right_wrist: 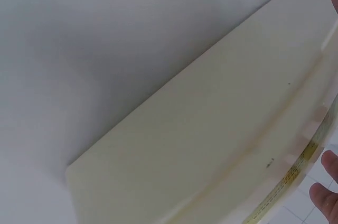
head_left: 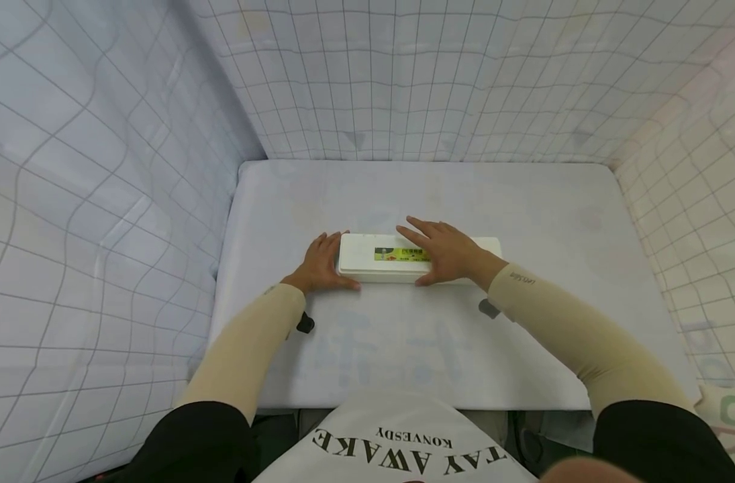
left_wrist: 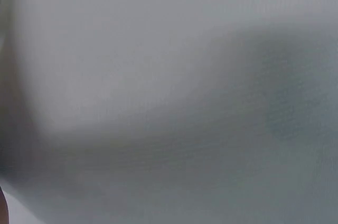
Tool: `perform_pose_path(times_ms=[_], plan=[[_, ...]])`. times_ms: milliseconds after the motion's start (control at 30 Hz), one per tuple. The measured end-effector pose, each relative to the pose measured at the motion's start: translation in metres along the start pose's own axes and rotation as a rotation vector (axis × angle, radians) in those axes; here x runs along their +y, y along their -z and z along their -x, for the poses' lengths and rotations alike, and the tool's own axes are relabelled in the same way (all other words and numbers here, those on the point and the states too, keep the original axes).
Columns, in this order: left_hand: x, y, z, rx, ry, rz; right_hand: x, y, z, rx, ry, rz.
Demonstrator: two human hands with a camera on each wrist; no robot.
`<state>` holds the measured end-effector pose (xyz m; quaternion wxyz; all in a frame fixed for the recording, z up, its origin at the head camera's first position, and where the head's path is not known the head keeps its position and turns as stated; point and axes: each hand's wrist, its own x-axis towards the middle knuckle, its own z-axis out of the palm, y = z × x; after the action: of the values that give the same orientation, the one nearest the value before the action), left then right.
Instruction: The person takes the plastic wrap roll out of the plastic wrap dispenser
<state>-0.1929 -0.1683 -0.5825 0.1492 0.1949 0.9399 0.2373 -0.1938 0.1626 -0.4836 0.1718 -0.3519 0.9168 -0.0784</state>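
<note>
A long white box (head_left: pixel 361 251) with a yellow-green printed label (head_left: pixel 397 254) lies crosswise on the white table. My left hand (head_left: pixel 323 265) straddles its left end, the thumb by the near corner and the fingers by the far one. Over the right half of the box, my right hand (head_left: pixel 448 251) has its fingers spread above the lid and its thumb near the front side. The right wrist view shows the pale box side (right_wrist: pixel 185 139) up close, with fingertips (right_wrist: pixel 323 197) beyond the label. In the left wrist view only a blurred, shadowed pale surface shows.
The white-covered table (head_left: pixel 403 362) is bordered by grid-patterned white curtains (head_left: pixel 391 80) behind and at both sides. Dark wrist-worn devices (head_left: pixel 305 323) hang below both forearms. The person's white shirt (head_left: pixel 403 443) is at the near table edge.
</note>
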Motion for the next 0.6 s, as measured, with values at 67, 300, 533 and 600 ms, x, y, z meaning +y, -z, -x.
perform_pose_path(times_ms=[67,300,533,600], plan=[[-0.001,-0.002,-0.001,0.023,-0.006,0.010,0.000,-0.003,-0.002,0.003,-0.002,0.008],[0.001,-0.007,0.001,0.043,0.035,0.041,-0.001,-0.006,-0.006,-0.015,-0.019,0.026],[0.002,-0.014,-0.001,0.112,0.005,0.048,-0.005,-0.013,-0.009,-0.030,-0.036,0.009],[0.002,-0.016,-0.002,0.135,-0.006,0.050,-0.006,-0.015,-0.010,-0.031,-0.045,0.028]])
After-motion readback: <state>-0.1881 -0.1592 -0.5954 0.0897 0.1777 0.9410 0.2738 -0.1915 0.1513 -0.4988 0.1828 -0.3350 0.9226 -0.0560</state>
